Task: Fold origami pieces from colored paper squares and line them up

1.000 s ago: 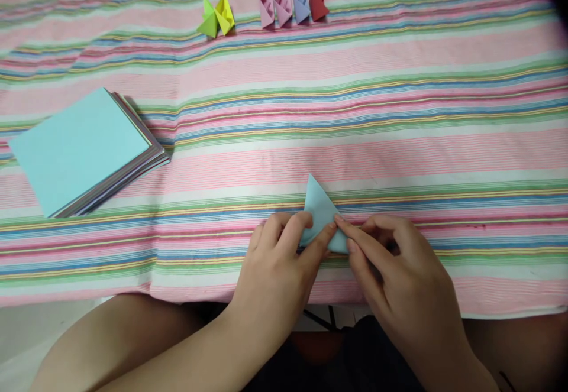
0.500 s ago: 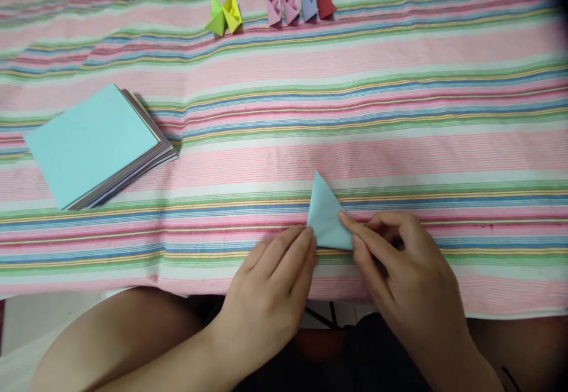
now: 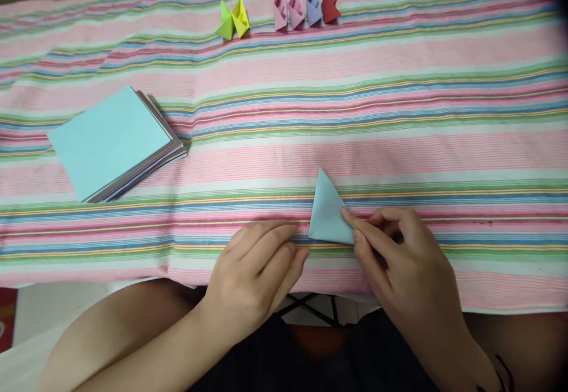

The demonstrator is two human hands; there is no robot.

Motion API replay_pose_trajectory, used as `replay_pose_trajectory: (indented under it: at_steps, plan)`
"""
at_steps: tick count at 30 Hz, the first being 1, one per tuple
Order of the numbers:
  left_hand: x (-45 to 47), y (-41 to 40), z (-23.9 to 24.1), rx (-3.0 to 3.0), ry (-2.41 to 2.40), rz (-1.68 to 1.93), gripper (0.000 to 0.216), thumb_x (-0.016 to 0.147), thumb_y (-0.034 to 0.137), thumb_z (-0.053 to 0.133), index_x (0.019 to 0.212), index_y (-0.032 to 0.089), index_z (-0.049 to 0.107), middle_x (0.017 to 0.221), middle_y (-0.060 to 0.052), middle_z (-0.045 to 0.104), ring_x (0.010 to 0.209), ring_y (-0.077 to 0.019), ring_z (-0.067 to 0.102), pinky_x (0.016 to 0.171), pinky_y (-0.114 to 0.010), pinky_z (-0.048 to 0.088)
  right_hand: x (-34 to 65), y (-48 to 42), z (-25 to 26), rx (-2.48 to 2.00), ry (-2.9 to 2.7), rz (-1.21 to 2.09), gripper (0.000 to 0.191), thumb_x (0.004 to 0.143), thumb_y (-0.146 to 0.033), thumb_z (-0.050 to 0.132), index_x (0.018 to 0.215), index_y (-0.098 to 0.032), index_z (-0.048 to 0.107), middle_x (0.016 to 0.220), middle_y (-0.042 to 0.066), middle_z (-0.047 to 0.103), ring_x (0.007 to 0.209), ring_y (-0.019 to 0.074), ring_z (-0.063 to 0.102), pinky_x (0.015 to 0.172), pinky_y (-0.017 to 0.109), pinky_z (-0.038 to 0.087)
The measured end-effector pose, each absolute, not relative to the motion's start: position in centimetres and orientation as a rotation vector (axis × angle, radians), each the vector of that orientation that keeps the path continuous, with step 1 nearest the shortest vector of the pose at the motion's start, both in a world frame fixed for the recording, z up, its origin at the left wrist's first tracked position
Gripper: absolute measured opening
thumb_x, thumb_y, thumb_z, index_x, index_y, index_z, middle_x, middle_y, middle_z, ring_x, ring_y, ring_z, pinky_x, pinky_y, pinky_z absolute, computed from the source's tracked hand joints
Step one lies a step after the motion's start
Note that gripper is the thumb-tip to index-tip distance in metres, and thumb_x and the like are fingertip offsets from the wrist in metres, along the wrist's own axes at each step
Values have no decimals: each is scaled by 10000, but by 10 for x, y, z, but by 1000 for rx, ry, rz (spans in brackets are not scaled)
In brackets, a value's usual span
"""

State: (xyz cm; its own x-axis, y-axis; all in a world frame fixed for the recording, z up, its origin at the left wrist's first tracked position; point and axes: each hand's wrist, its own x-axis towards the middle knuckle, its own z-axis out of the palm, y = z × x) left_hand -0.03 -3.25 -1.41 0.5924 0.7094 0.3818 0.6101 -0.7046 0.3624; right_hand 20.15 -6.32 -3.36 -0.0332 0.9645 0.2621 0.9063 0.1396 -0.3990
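A light blue sheet of paper folded into a triangle point(image 3: 329, 211) lies near the front of the table, one point facing away from me. My right hand point(image 3: 402, 256) pinches its right corner between thumb and index finger. Just left of the paper, my left hand point(image 3: 260, 274) rests by the cloth with its fingers loosely extended and apart from the paper. Nothing shows between the left fingers.
A stack of coloured paper point(image 3: 113, 143), light blue on top, lies at the left. Along the back stand small folded paper pieces: green point(image 3: 226, 22), yellow point(image 3: 241, 18), two pink point(image 3: 296, 9), blue point(image 3: 314, 7) and red point(image 3: 331, 5). A striped cloth point(image 3: 377, 155) covers the table.
My left hand has let go of the triangle's left corner and moved a little to the left. My right hand still grips the right corner. The camera view has shifted slightly.
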Motion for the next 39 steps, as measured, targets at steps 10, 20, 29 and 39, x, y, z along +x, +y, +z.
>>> replay_pose_trajectory:
  at_steps: [10,20,29,39]
  plan:
    - [4,-30,-23,2864,908,590,216,865,134,599,1070,76,633,1105,-87,697,1056,-234,610,889,-375,496,201,-62,-35,-1764,-1974,151,299,880,-174,534,1132,-165,695,918,104,566,734,183,521,666,360,487]
    - [5,-27,-28,2988,905,478,354,913,201,533,1255,112,543,1025,-62,690,1060,-216,601,945,-376,444,202,-63,-37,-1772,-1969,159,295,893,-203,511,1124,-186,694,930,93,563,762,182,528,678,356,500]
    - [3,-23,-27,2998,894,474,304,920,228,528,1201,132,593,1176,-75,662,1118,-230,576,947,-405,413,202,-61,-38,-1739,-1964,153,295,883,-184,516,1108,-170,706,915,97,560,775,190,539,693,359,504]
    - [-6,-27,-22,3022,937,502,235,880,192,583,1103,147,643,1068,-75,695,1084,-238,600,933,-409,411,200,-60,-36,-1756,-1953,166,292,879,-172,521,1103,-176,709,910,91,565,781,187,544,692,347,507]
